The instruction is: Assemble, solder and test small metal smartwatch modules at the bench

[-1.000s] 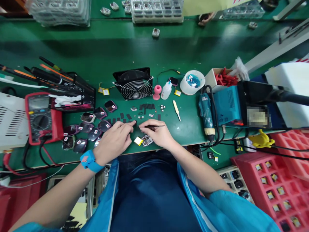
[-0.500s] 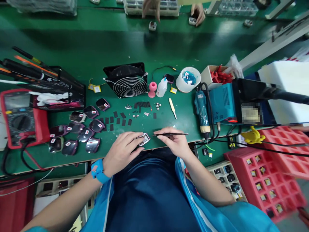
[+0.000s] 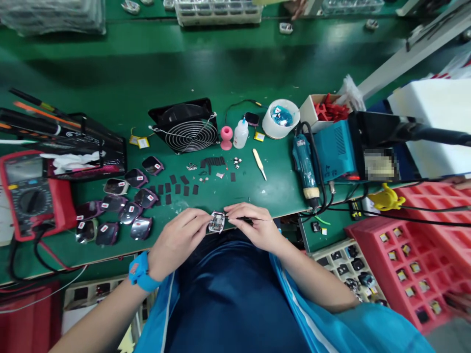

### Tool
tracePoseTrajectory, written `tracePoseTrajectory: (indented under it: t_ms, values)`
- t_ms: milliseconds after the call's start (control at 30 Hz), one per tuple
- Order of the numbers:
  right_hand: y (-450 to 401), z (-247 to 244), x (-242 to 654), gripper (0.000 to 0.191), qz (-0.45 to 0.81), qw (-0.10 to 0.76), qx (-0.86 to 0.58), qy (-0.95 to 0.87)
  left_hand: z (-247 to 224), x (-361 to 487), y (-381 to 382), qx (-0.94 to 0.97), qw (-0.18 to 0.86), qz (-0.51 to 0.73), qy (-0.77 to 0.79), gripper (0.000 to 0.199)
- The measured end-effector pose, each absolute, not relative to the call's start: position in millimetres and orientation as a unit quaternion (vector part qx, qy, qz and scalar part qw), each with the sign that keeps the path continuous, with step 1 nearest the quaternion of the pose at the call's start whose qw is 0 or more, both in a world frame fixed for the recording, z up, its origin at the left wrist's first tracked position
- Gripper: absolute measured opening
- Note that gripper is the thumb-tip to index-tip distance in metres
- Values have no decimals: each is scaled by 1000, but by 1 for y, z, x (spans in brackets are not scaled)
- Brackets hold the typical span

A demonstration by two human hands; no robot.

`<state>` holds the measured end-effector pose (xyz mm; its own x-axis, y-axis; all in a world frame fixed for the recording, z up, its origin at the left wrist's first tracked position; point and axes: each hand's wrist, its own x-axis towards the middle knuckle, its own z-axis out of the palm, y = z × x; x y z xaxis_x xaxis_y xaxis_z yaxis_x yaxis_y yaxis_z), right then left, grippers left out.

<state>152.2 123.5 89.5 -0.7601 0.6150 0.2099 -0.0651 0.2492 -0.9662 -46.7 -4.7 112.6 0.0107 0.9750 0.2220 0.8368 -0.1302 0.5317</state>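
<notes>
A small opened smartwatch case (image 3: 217, 222) with electronic parts showing inside sits at the table's front edge. My left hand (image 3: 182, 235) is closed on its left side, thumb and fingers pinching the rim. My right hand (image 3: 255, 225) is at the case's right side, its fingertips at or very near the rim. Between its thumb and forefinger a thin dark strip of the tweezers (image 3: 243, 218) shows; most of them is hidden by the fingers. Several black pads (image 3: 177, 189) and a yellow-handled tool (image 3: 259, 164) lie beyond my hands.
Several purple-framed watch faces (image 3: 129, 213) lie left, beside a red multimeter (image 3: 31, 196). A fan (image 3: 191, 135), a white bottle (image 3: 241, 134) and a white tub (image 3: 272, 128) stand behind. At right are an electric screwdriver (image 3: 305, 164) with cables and a pink foam tray (image 3: 371, 223).
My right hand has moved in to the watch case, which is now turned with its inside toward me. The tweezers are mostly covered. The camera view has shifted slightly.
</notes>
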Motion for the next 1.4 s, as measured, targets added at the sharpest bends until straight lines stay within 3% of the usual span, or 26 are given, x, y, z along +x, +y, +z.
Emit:
tracePoseTrajectory:
  t_ms: [467, 633, 867, 1100, 1400]
  values:
    - [126, 85, 159, 8, 598, 326, -236, -693, 114, -73, -14, 683, 92, 237, 685, 15]
    - [125, 87, 160, 9, 599, 312, -249, -694, 105, -61, -13, 726, 130, 241, 631, 40]
    - [121, 87, 159, 9, 591, 326, -243, -697, 89, -31, -5, 681, 74, 335, 647, 13]
    - [117, 88, 154, 19, 544, 347, -188, -740, 88, -24, -5, 685, 55, 345, 639, 16]
    - [120, 90, 154, 13, 527, 334, -183, -760, 89, -28, -4, 678, 98, 357, 635, 22]
